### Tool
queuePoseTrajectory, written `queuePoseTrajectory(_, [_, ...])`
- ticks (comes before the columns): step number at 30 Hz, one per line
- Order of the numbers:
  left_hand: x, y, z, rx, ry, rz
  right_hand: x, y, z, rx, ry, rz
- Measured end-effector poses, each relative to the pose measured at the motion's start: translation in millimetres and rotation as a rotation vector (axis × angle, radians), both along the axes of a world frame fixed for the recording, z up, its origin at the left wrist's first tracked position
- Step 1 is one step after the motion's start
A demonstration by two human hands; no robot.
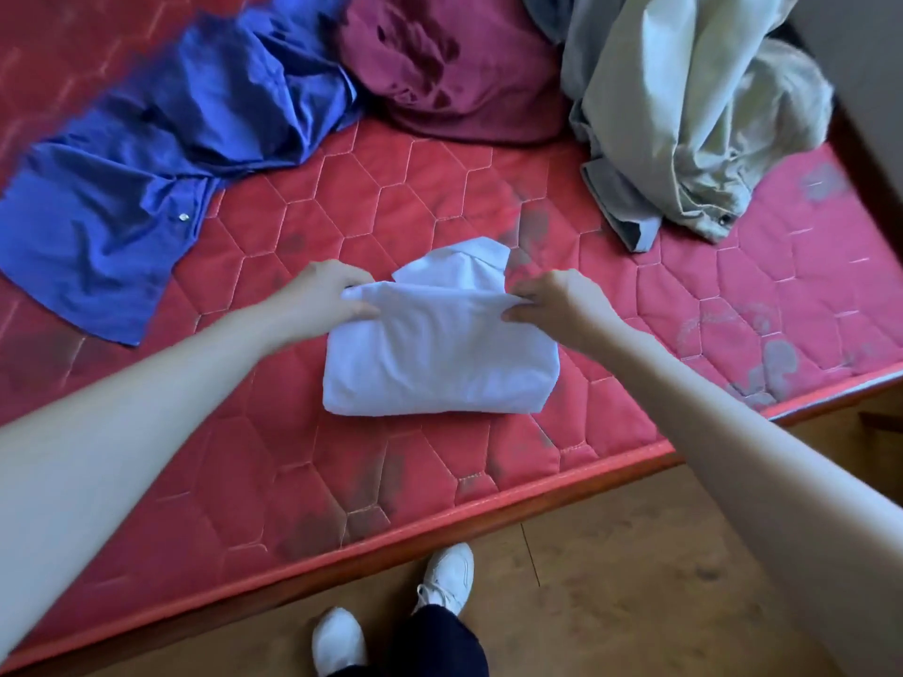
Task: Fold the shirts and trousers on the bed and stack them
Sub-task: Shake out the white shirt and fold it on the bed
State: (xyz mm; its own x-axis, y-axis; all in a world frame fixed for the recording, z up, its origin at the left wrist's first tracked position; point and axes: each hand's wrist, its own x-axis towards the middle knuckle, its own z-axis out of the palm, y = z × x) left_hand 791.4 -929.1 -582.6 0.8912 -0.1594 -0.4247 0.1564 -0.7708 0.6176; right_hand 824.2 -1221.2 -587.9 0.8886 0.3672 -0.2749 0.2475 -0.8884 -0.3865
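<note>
White shirt (440, 354) | both grips, left hand (325, 295) and right hand (554, 300), pinched on top fold | to square it | unfolded clothes beyond.

The crumpled blue button shirt (161, 153) runs off the left edge, and the maroon garment (449, 66) and pale khaki trousers (684, 114) are cut by the top edge (their full shapes cannot be read). The folded white collared shirt (440, 354) hides the fingertips of both hands under its upper fold. A grey cloth (547, 12) behind the trousers is perhaps another garment.
</note>
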Motion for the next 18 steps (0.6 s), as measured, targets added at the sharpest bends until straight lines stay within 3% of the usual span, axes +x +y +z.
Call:
queuePoseTrajectory(5, [78.4, 1.1, -44.9, 0.009, -0.093, 0.197, 103.4, 20.7, -52.6, -0.026, 0.049, -0.038])
queuePoseTrajectory(10, [95.3, -2.8, -119.0, 0.192, -0.03, 0.434, 130.8, 43.8, -119.8, 0.058, 0.058, -0.139])
queuePoseTrajectory(15, [71.6, -29.2, -129.1, 0.403, -0.244, 0.5, 107.6, 55.6, -129.4, -0.01, -0.297, -0.22])
queuePoseTrajectory(18, [30.6, -52.2, -114.6, 0.457, -0.51, 0.367, 57.1, 70.5, -116.3, 0.177, -0.504, -0.258])
